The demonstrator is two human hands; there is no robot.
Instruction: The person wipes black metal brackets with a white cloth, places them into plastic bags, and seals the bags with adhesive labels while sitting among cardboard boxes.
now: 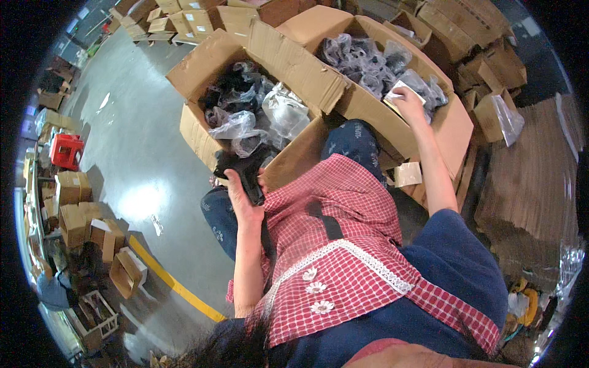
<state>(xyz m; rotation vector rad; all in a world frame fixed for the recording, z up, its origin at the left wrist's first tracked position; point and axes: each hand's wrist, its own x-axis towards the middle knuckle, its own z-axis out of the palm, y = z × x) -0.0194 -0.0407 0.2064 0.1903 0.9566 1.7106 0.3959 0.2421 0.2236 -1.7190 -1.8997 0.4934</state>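
My left hand [243,199] is closed around a dark black item [248,172] at the near edge of a carton; its exact kind does not show. That open carton [196,138] holds black pieces and clear plastic bags [285,113]. Farther right, my right hand [408,103] grips a flat white card [415,92], over the near side of a second, larger carton [445,138]. Inside this one lie many crumpled clear bags [362,61] with greyish contents.
Flattened cardboard sheets [521,178] are stacked at the right. More cartons [463,24] stand at the back and far right. On the left, a red crate [66,151] and several boxes [80,224] line the grey floor [132,98], near a yellow floor line [172,279].
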